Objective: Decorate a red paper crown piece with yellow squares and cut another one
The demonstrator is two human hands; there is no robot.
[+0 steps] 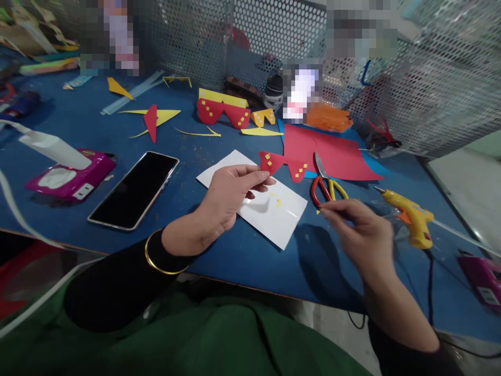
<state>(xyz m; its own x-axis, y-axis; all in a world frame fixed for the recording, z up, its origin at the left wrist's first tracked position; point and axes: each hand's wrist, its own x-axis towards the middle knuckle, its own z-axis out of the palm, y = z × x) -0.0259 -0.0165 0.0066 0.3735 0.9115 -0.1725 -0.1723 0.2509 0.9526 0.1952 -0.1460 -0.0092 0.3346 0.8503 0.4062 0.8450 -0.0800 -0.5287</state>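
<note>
My left hand pinches the left end of a red paper cut-out dotted with small yellow squares, holding it above a white sheet on the blue table. A few tiny yellow squares lie on that sheet. My right hand hovers to the right with thumb and fingers pinched together on something too small to make out, apparently a tiny yellow bit. Red-and-yellow-handled scissors lie just beyond it.
A yellow glue gun lies at right, a black phone and a pink wipes pack at left. Red paper sheet, a finished red-yellow cut-out and yellow scraps lie farther back. A perforated metal screen bounds the table.
</note>
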